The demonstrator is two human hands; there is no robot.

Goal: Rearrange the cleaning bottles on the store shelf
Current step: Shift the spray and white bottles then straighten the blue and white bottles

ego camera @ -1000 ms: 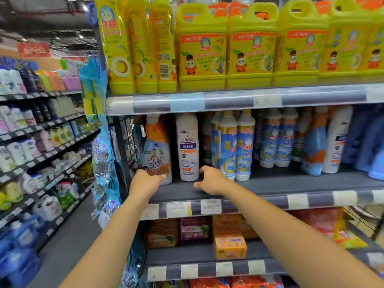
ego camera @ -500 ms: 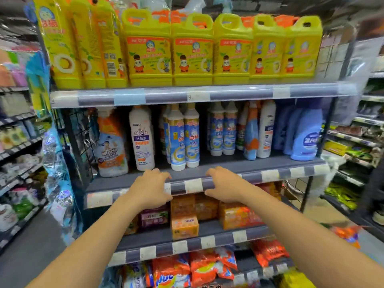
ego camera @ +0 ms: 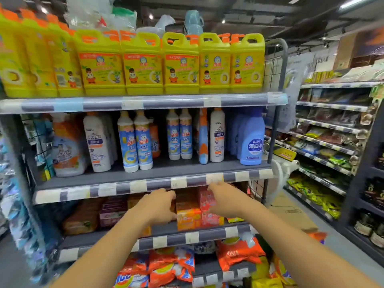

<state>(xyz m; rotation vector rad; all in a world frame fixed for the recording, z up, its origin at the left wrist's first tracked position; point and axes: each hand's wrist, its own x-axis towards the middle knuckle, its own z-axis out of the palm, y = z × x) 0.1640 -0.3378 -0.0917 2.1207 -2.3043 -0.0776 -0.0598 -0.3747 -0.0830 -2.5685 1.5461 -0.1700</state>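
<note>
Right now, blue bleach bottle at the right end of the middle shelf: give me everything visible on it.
The blue bleach bottle looks like pale blue plastic, with a darker blue cap, a narrow neck and broad shoulders. A round dark blue label with white characters sits on its front, a small strip label below. It stands upright, facing forward, at the right end of the middle shelf, near the front edge. More blue bottles stand close behind and to its left; contact is unclear. Neither hand touches it.

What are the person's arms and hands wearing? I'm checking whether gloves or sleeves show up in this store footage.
Nothing shows on them. The left hand and right hand have no gloves, and both forearms are bare with no sleeves down to the picture's edge. No watch, ring or band can be seen.
</note>
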